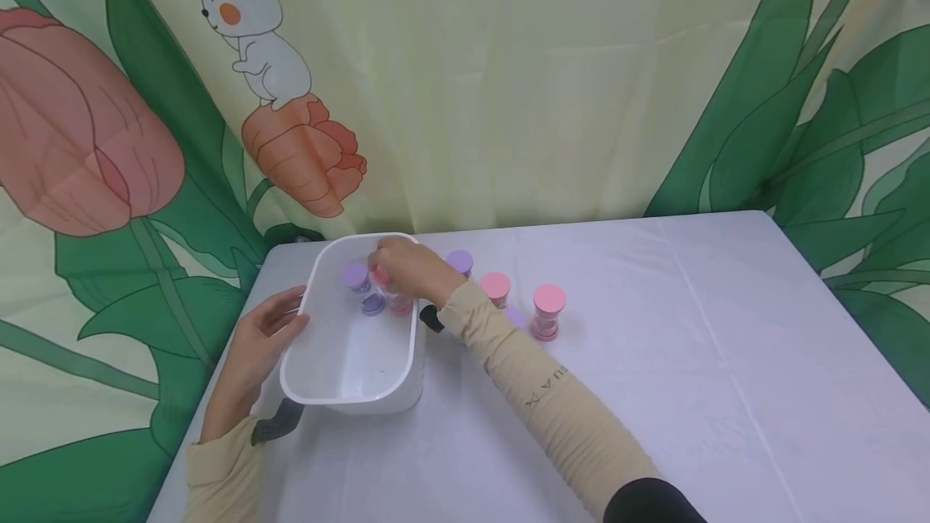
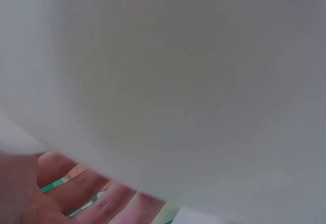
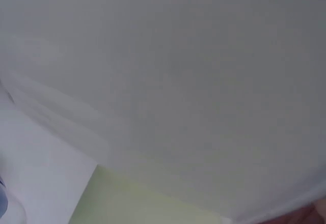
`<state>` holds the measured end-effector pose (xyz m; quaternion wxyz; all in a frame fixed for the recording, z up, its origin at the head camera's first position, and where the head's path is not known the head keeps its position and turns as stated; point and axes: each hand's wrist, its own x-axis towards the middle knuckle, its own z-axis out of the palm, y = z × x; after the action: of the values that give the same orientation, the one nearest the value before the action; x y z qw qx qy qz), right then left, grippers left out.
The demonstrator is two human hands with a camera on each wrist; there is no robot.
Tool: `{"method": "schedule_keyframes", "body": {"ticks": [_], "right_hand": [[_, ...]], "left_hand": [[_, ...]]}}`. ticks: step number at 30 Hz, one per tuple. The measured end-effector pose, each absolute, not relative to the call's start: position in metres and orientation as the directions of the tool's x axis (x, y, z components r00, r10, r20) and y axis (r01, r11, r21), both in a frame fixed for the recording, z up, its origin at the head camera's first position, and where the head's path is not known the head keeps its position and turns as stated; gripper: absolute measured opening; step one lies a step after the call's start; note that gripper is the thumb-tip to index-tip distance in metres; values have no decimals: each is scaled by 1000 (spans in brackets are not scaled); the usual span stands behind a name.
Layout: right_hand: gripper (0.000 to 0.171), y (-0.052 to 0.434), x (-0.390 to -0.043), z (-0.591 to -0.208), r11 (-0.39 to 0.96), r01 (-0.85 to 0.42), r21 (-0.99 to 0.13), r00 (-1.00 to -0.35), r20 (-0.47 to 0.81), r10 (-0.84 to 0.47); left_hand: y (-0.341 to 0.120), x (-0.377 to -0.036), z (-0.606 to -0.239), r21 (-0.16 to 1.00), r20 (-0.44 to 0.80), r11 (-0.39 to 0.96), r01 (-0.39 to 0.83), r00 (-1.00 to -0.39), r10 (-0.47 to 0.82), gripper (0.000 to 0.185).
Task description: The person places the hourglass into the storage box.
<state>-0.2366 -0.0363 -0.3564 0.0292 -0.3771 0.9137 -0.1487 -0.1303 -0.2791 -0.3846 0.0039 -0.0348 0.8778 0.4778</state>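
Note:
A white plastic bin (image 1: 395, 394) stands on the table's left side. My left hand (image 1: 265, 333) holds its left rim, thumb at the edge; in the left wrist view, fingers (image 2: 84, 191) show beside the wall. My right hand (image 1: 414, 266) reaches over the right rim and pinches a pink-capped sand timer (image 1: 379, 275) inside the bin. Near it in the bin are a purple-capped sand timer (image 1: 355, 275), a purple end cap (image 1: 374, 304) and a pink one (image 1: 400, 305). The bin's wall (image 3: 178, 81) fills most of the right wrist view.
Right of the bin, a pink sand timer (image 1: 548, 311) stands upright on the white-covered table (image 1: 654, 345). Another pink cap (image 1: 496, 286) and purple caps (image 1: 460, 261) show beside my right forearm, partly hidden by it. A printed curtain (image 1: 508, 103) hangs behind the table.

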Motion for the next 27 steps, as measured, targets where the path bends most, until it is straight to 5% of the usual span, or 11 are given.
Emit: {"method": "schedule_keyframes", "body": {"ticks": [27], "right_hand": [[37, 6, -212, -332, 587, -705, -398, -685, 171, -708]], "left_hand": [[-283, -131, -385, 850, -39, 525, -50, -999, -33, 60]]}}
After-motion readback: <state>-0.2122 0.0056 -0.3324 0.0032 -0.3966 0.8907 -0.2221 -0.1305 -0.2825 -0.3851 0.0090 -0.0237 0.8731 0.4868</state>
